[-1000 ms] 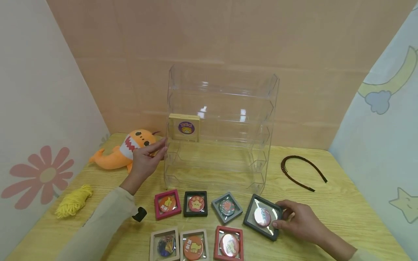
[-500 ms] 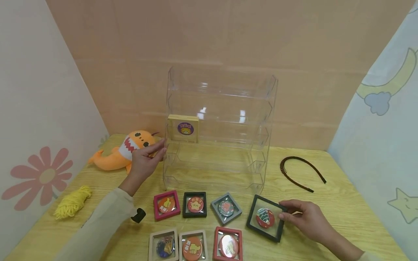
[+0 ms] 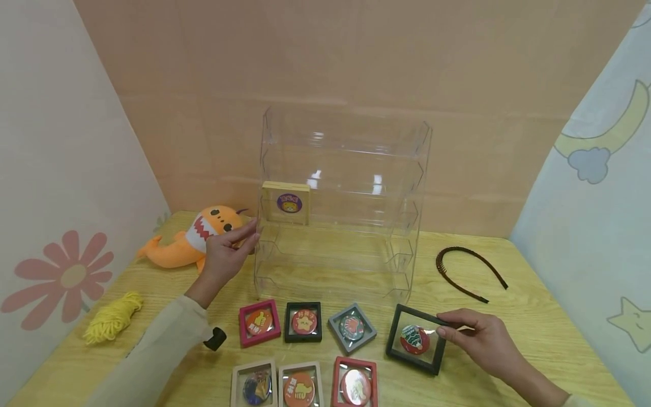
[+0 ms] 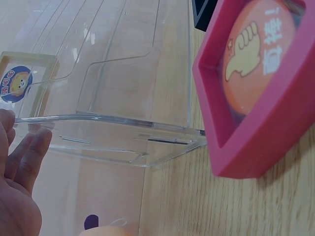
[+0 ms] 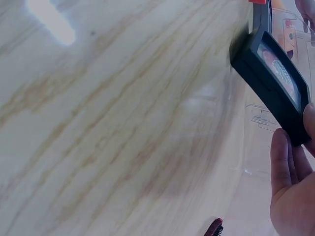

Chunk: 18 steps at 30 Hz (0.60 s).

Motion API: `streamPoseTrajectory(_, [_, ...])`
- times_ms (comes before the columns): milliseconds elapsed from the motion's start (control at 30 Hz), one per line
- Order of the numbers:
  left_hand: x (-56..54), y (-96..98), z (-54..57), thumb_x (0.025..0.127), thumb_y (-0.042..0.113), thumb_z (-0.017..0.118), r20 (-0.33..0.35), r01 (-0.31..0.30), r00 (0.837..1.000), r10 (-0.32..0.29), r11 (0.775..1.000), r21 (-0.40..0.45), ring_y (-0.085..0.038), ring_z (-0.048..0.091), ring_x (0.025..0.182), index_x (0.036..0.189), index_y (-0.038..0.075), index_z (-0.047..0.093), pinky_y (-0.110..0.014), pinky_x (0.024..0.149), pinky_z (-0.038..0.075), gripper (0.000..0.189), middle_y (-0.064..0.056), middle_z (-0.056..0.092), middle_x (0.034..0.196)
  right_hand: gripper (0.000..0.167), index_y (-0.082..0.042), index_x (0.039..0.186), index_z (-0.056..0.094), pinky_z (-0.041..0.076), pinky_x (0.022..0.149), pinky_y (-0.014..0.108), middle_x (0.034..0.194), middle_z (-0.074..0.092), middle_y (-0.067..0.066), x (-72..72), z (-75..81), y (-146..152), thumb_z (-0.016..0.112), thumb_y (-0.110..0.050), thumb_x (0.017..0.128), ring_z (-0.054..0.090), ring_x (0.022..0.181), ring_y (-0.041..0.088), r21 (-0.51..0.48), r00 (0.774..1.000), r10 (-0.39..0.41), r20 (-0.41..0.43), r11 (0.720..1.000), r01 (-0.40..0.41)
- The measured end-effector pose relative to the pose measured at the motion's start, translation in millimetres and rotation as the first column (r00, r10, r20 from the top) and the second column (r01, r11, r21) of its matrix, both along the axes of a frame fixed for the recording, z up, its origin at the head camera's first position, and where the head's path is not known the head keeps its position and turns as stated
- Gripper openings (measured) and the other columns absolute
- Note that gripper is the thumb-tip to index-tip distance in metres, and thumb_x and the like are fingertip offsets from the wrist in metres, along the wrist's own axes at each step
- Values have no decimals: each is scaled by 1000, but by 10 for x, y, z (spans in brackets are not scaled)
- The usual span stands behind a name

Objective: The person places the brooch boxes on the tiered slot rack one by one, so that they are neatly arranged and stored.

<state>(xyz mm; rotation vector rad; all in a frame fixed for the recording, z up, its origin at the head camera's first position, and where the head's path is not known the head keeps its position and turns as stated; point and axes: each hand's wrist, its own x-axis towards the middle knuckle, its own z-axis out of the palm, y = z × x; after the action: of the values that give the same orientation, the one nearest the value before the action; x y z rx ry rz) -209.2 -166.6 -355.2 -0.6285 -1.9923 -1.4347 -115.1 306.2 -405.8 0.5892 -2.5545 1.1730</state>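
My left hand [image 3: 226, 257] pinches the left side edge of a clear plastic display rack [image 3: 346, 150]; in the left wrist view, its fingers [image 4: 33, 160] lie against the side panel. A cream-framed badge display [image 3: 289, 218] with a purple bear badge stands on one of the rack's tiers, at the left. To the right of the rack's front, my right hand [image 3: 483, 342] grips a black display frame [image 3: 416, 341] by its right side, thumb on the front. Behind its clear film is a red and green round badge. The right wrist view shows this black frame [image 5: 275, 83] tilted above the table.
In front of the rack lie a magenta frame [image 3: 244, 328], a smaller black frame [image 3: 303, 338], a grey frame [image 3: 351, 346], two beige frames and a red frame [image 3: 356, 362]. An orange plush shark [image 3: 178, 251] and yellow yarn [image 3: 113, 317] lie left, a brown headband [image 3: 473, 254] right.
My right hand has shifted the black frame slightly right and changed its tilt, so the glare has left the badge and its picture shows. My left hand keeps its place on the rack.
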Motion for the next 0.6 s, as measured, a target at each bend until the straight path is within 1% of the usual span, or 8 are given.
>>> streamPoseTrajectory(100, [-4, 3, 1, 83, -15, 63, -9, 5, 1000, -5, 1000, 5, -25, 65, 85, 112, -15, 61, -22, 58, 56, 29, -27, 62, 105, 22, -8, 94, 75, 56, 58, 20, 91, 70, 0, -5, 27, 1, 75, 5, 76, 64, 79, 4, 4, 1000, -6, -13, 1000, 6])
streamPoseTrajectory(200, [-3, 10, 6, 83, -16, 63, -14, 11, 1000, -11, 1000, 11, -26, 65, 85, 112, -16, 61, -22, 58, 56, 29, -28, 62, 104, 21, -7, 94, 75, 56, 59, 20, 92, 70, 0, -6, 63, -2, 75, 5, 77, 64, 80, 4, -14, 1000, -6, -14, 1000, 6])
streamPoseTrajectory(367, [0, 13, 13, 83, -16, 63, -19, 16, 1000, -16, 1000, 12, -27, 65, 85, 111, -16, 61, -22, 58, 56, 29, -28, 62, 104, 19, -7, 93, 75, 57, 61, 20, 92, 70, -1, -11, 109, -3, 74, 4, 78, 64, 81, 4, -38, 1000, -8, -3, 999, 8])
streamPoseTrajectory(600, [-12, 9, 12, 82, -17, 63, -31, 19, 999, -18, 1000, 8, -19, 65, 85, 111, -16, 61, -22, 58, 56, 29, -29, 62, 104, 21, -6, 93, 74, 57, 61, 20, 92, 70, 0, -26, 158, 6, 73, 7, 77, 64, 81, 4, -57, 1000, 7, -11, 998, -7])
